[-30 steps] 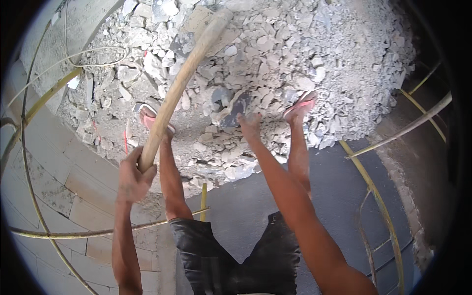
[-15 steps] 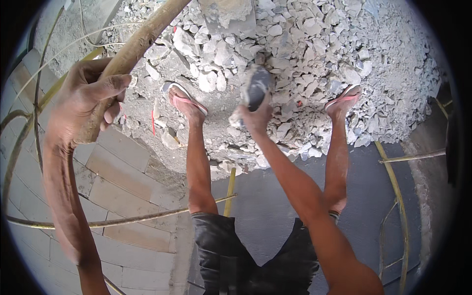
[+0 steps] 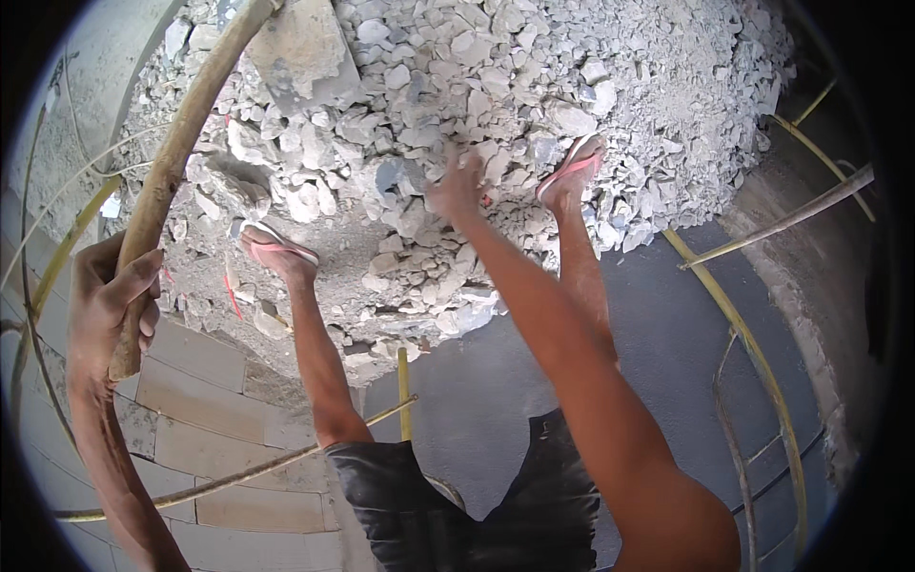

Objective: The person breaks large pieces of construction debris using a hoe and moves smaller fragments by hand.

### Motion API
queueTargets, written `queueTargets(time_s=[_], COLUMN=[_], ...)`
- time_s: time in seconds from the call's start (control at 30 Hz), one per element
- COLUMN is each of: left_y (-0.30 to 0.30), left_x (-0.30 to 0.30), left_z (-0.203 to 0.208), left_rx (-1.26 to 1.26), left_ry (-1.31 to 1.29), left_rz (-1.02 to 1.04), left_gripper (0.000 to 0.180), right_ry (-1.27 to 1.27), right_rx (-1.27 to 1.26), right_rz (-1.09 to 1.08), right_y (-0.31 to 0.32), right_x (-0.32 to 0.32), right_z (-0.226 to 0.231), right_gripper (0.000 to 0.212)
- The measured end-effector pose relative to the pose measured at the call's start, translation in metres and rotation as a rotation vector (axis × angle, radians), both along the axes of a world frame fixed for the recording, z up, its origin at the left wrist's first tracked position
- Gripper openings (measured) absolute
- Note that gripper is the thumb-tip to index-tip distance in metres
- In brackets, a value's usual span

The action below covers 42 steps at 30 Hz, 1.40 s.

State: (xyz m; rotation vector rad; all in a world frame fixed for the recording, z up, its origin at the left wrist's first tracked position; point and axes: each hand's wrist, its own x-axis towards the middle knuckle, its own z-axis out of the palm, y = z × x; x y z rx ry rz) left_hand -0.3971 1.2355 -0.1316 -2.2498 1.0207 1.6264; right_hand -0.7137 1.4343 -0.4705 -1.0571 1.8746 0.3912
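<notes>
On the left, my left hand [image 3: 112, 303] is closed round the lower end of a hoe's wooden handle [image 3: 172, 157]. The handle slants up to the upper edge, where the hoe's broad, dusty metal blade [image 3: 303, 52] lies on the rubble [image 3: 457, 62]. My right hand [image 3: 457, 191] reaches down over the broken stones between my feet. Its fingers look apart and nothing shows in them, though they are somewhat blurred. Just left of it sits a blue-grey stone [image 3: 396, 179] among paler pieces.
My feet in pink-strapped sandals [image 3: 278, 246] stand on the rubble's near part. Yellowish poles [image 3: 734, 296] and thin sticks lie over the dark grey floor [image 3: 477, 381] at right. Another stick [image 3: 257, 472] crosses the paving blocks [image 3: 205, 434] at left. A pale slab edge [image 3: 138, 71] borders the rubble.
The dark, rounded stone that was in my right hand has left it, and the fingers have come apart. My view has shifted right. My left hand keeps its grip on the hoe handle.
</notes>
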Motion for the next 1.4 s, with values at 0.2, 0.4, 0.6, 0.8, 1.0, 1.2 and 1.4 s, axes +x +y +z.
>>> queueTargets(time_s=[0.2, 0.4, 0.6, 0.8, 1.0, 1.2, 1.4], left_y=[0.016, 0.035, 0.033, 0.022, 0.025, 0.020, 0.021], left_x=[-0.012, -0.031, -0.035, -0.026, -0.031, -0.020, -0.031], left_z=[-0.009, -0.011, -0.014, -0.009, -0.012, -0.011, -0.012], left_rx=[-0.007, -0.034, -0.043, -0.049, -0.013, 0.001, -0.032], left_ry=[-0.022, -0.106, -0.138, -0.175, -0.128, -0.128, -0.159], left_rz=[0.005, -0.008, -0.041, -0.089, -0.045, -0.062, 0.000], left_gripper=[0.031, 0.030, 0.040, 0.073, 0.062, 0.070, 0.042], right_ry=[0.358, 0.326, 0.307, 0.294, 0.268, 0.119, -0.026], right_rx=[-0.135, -0.319, -0.572, -0.354, -0.376, -0.319, -0.453], right_rz=[0.142, -0.203, -0.327, -0.414, -0.263, -0.200, -0.195], right_y=[-0.038, -0.047, -0.019, -0.048, -0.023, -0.023, 0.080], right_x=[-0.244, -0.235, -0.228, -0.213, -0.197, -0.220, -0.167], right_z=[-0.026, -0.064, -0.077, -0.073, -0.079, -0.066, -0.018], right_gripper=[0.105, 0.119, 0.124, 0.116, 0.104, 0.086, 0.065])
